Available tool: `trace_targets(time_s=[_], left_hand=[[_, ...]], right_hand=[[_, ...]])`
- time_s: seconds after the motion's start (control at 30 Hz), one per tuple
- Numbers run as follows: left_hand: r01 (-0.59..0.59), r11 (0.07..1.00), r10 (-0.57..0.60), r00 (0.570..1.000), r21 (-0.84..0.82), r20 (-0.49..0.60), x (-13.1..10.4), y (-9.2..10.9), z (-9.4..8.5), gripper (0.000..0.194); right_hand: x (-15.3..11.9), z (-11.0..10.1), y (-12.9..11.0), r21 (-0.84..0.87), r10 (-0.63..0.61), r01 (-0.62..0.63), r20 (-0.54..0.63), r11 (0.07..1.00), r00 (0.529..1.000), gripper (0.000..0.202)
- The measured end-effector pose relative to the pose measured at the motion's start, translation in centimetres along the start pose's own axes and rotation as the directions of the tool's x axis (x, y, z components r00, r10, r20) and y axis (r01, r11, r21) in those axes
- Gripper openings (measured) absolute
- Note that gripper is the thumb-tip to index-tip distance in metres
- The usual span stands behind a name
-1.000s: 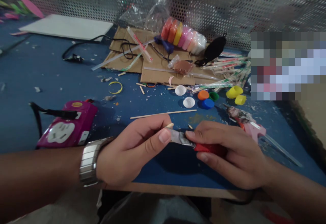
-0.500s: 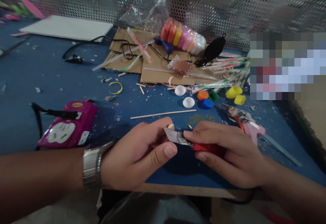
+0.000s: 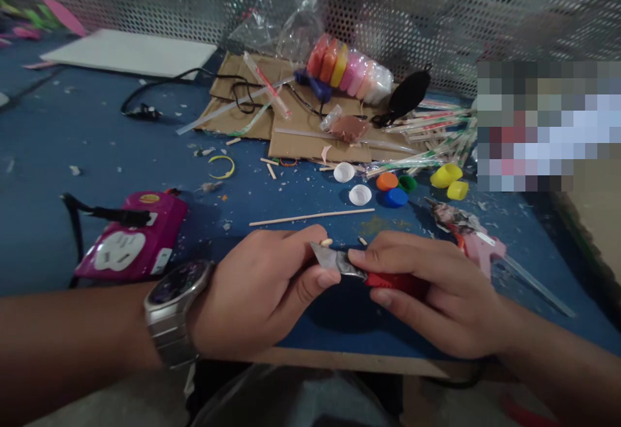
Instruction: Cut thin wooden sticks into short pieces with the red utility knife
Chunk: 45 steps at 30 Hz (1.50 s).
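Observation:
My right hand (image 3: 427,291) is closed on a red-handled utility knife (image 3: 395,281), its blade pointing left. Just left of it, my left hand (image 3: 272,291) pinches a small pale wooden piece (image 3: 326,242), whose end shows beside the blade; the rest is hidden by the fingers. The left thumb is at the blade's lower edge. Beyond both hands, a thin wooden stick (image 3: 312,217) lies on the blue table (image 3: 87,136). A short stick offcut (image 3: 363,241) rests near the right fingertips.
A magenta power strip (image 3: 133,236) sits at the left. On the right is a pink glue gun (image 3: 478,242). Coloured caps (image 3: 395,197), cardboard (image 3: 247,113), wrapped clay (image 3: 347,68), bundled sticks (image 3: 436,129) and a white board (image 3: 129,52) lie farther back.
My left hand has rolled over, turning its watch face into view, and the left thumb has closed in toward the blade. My right hand has barely moved.

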<state>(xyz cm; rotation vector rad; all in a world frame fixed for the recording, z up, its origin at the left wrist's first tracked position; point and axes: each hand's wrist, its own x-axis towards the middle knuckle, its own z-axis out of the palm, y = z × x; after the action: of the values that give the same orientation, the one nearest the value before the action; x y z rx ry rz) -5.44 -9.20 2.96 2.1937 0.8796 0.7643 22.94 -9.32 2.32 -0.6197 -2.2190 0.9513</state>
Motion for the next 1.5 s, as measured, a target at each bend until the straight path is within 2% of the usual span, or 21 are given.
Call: trace_targets(time_s=[0.1, 0.67, 0.97, 1.17, 1.5], left_hand=[[-0.011, 0.999, 0.011, 1.0, 0.031, -0.012, 0.04, 0.03, 0.05, 0.049], [-0.025, 0.997, 0.019, 0.997, 0.078, 0.069, 0.05, 0.05, 0.07, 0.049], [-0.028, 0.992, 0.022, 0.999, 0.121, 0.046, -0.08, 0.25, 0.31, 0.038], [-0.06, 0.998, 0.06, 0.998, 0.019, 0.034, 0.15, 0.04, 0.5, 0.037], [0.0, 0.974, 0.002, 1.0, -0.227, 0.012, 0.44, 0.44, 0.02, 0.038]], right_hand=[[0.0, 0.05, -0.05, -0.011, 0.009, -0.009, 0.001, 1.0, 1.0, 0.048], [0.47, 0.39, -0.22, -0.029, 0.005, -0.005, -0.015, 1.0, 1.0, 0.042], [0.63, 0.63, -0.44, -0.065, 0.031, -0.032, -0.012, 0.997, 0.999, 0.04], [0.62, 0.6, -0.68, -0.029, 0.03, -0.03, -0.013, 0.999, 0.999, 0.043], [0.47, 0.31, -0.87, -0.014, 0.004, -0.004, -0.013, 1.0, 1.0, 0.052]])
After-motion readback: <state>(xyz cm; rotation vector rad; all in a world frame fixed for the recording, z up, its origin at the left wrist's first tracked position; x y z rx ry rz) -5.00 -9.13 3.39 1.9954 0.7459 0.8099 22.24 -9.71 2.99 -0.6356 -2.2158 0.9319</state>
